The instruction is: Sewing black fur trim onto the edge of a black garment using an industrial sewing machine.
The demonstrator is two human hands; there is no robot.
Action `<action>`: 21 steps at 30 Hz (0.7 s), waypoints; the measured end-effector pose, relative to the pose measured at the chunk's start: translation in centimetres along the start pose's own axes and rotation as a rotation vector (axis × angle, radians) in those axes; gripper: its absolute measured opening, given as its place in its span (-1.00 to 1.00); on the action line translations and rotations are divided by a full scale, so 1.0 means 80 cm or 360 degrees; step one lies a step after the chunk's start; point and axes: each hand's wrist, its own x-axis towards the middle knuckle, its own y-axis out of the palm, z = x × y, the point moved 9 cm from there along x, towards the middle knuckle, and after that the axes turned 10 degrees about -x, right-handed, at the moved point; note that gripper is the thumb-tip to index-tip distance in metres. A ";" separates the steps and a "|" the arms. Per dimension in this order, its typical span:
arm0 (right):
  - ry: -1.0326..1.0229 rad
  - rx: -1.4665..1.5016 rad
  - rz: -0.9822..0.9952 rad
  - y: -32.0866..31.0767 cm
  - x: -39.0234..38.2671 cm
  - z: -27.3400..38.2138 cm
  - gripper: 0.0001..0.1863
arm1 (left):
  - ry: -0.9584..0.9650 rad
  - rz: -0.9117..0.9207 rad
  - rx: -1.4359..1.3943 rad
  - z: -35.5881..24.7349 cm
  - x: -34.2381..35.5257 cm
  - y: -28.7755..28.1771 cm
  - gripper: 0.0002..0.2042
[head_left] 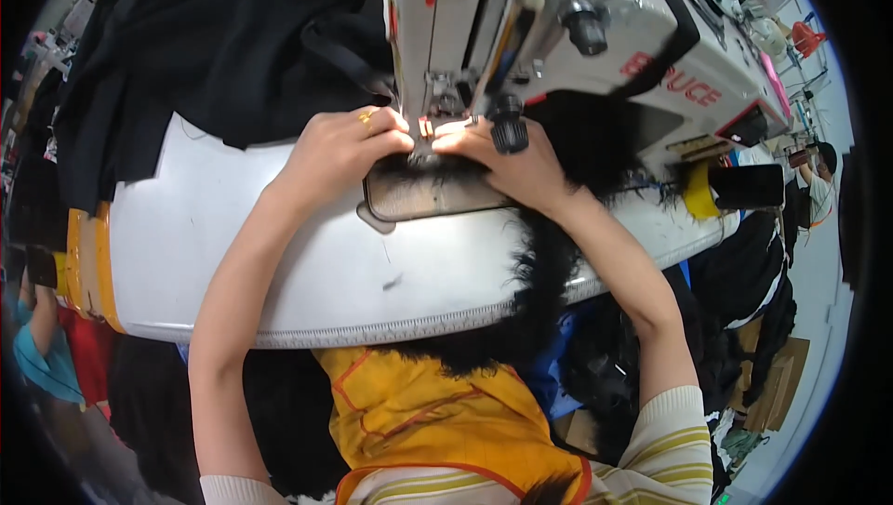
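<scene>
white table [437, 282] mid-frame; upper centre, left hand [346, 150] and right hand [516, 161] curl at the machine [642, 26], likely to steady fur [541, 259]; can't tell if gripping.

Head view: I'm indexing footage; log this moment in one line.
left hand: at lit sewing machine; right hand: likewise; black furry strip: over table edge
</scene>
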 end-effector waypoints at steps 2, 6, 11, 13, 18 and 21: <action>-0.0094 0.0480 0.0131 -0.004 -0.019 0.034 -0.62 | 0.0146 -0.0322 -0.0145 -0.050 -0.021 -0.030 -0.80; 0.0673 0.1135 -0.0040 0.008 -0.025 0.007 -0.65 | -0.1083 -0.0701 -0.1008 -0.004 -0.076 -0.012 -0.57; 0.0243 0.0685 0.0102 -0.021 -0.024 0.061 -0.54 | -0.1097 -0.0409 -0.1386 0.027 -0.070 0.031 -0.47; 0.0115 0.0166 -0.0202 -0.093 -0.069 0.048 -0.59 | -0.1173 -0.0314 -0.1216 0.037 -0.072 0.028 -0.38; 0.0950 -0.0759 -0.0204 -0.154 -0.197 -0.102 -0.72 | -0.1341 -0.0167 -0.1846 0.043 -0.059 0.044 -0.44; 0.0702 -0.0972 0.0242 -0.122 -0.208 -0.119 -0.69 | -0.1358 -0.0197 -0.1882 0.051 -0.054 0.040 -0.63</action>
